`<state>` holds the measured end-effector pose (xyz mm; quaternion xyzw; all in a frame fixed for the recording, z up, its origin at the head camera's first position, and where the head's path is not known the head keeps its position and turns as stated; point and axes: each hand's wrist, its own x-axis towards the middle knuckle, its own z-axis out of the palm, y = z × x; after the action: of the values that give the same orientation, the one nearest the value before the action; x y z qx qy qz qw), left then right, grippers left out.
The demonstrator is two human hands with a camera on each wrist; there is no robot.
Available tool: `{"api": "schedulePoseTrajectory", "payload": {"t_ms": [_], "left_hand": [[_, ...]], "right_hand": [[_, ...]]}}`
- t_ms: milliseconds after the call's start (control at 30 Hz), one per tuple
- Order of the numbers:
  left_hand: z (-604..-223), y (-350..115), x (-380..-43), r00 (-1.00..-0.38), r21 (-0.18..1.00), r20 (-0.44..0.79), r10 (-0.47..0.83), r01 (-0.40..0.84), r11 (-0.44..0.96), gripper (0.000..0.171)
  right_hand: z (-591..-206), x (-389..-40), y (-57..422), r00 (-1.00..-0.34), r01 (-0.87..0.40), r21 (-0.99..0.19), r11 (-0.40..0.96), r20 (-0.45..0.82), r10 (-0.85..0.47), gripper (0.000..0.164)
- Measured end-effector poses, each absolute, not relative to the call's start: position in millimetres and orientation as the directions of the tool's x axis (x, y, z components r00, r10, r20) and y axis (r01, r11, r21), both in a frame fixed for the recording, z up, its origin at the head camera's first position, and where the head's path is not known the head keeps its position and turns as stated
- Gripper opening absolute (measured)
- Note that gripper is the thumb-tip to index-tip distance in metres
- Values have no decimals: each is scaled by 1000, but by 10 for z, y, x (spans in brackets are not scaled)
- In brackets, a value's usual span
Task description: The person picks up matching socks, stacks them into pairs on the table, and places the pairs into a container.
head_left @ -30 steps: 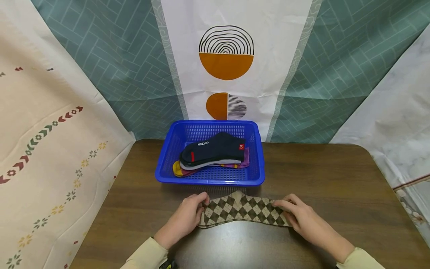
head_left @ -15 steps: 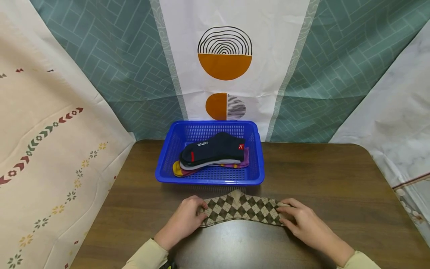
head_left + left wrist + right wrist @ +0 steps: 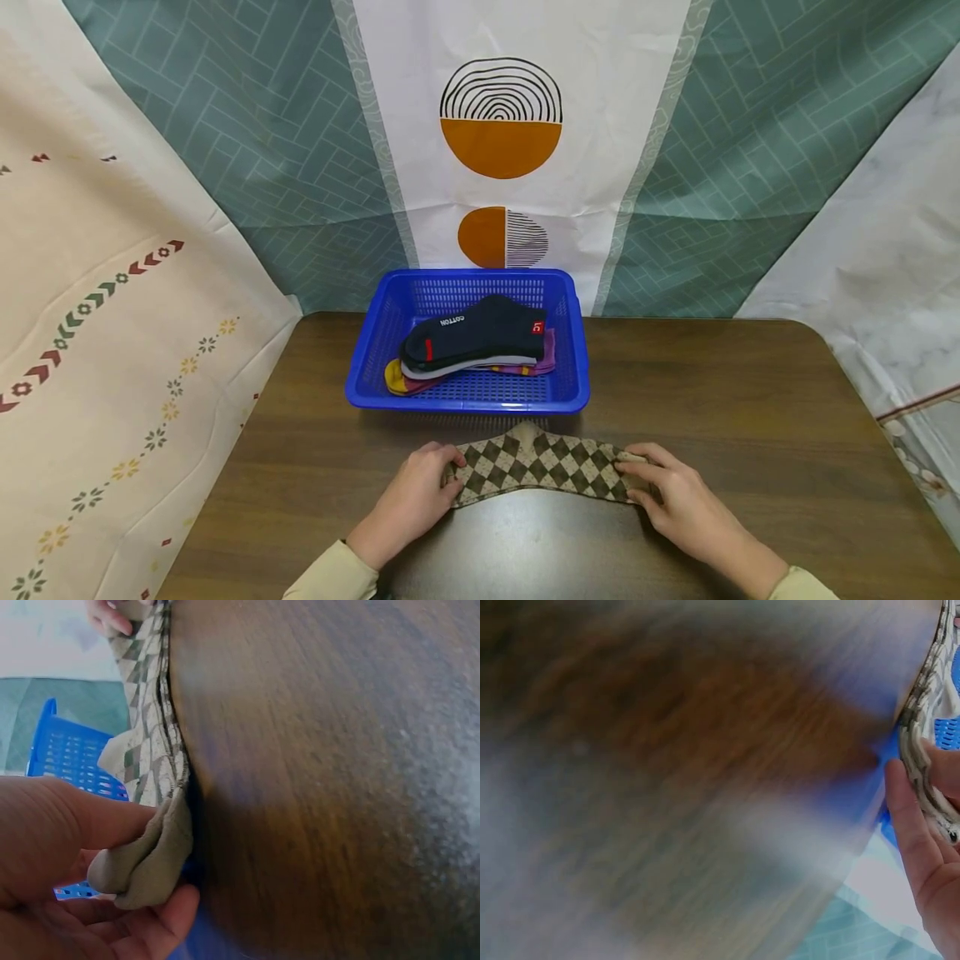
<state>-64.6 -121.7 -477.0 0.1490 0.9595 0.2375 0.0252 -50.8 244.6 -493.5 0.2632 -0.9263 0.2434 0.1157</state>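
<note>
A pair of beige and brown argyle socks [image 3: 536, 465], one laid on the other, stretches sideways between both hands in front of the basket. My left hand [image 3: 417, 492] pinches the plain toe end [image 3: 154, 859], thumb on top and fingers beneath, as the left wrist view shows. At the other end my right hand [image 3: 678, 500] pinches the cuff [image 3: 928, 776] between thumb and fingers. The heel points away from me, toward the basket.
Beyond the socks, a blue plastic basket [image 3: 468, 406] stands on the brown wooden table [image 3: 697, 375]. Inside it lie black socks [image 3: 480, 333] on top of white and purple-yellow ones. Patterned cloths [image 3: 300, 125] hang behind and at both sides.
The left fingers have shifted further onto the toe end, and the right hand has changed its hold at the cuff. The socks have moved slightly left and away. The basket stays put.
</note>
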Motion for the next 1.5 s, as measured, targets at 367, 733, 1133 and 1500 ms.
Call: {"api": "schedulePoseTrajectory", "payload": {"t_ms": [367,733,1133,1500], "left_hand": [[-4699,-1203,-628,-936,457,20,350,320,830,23],[-4490,-1184,-569,-912,438,96,399,398,806,26],[-4167,-1182,-529,-859,457,151,488,499,736,28],[-3651,-1289,-626,-832,478,221,509,547,687,25]], "right_hand": [[-4865,-475,2441,-832,-549,-392,738,346,-434,42],[-4639,-434,2460,-760,-641,-375,670,435,-483,42],[-4379,-462,2582,-677,-730,-381,568,520,-521,30],[-3948,-626,2563,-505,-808,-205,552,722,-472,31]]}}
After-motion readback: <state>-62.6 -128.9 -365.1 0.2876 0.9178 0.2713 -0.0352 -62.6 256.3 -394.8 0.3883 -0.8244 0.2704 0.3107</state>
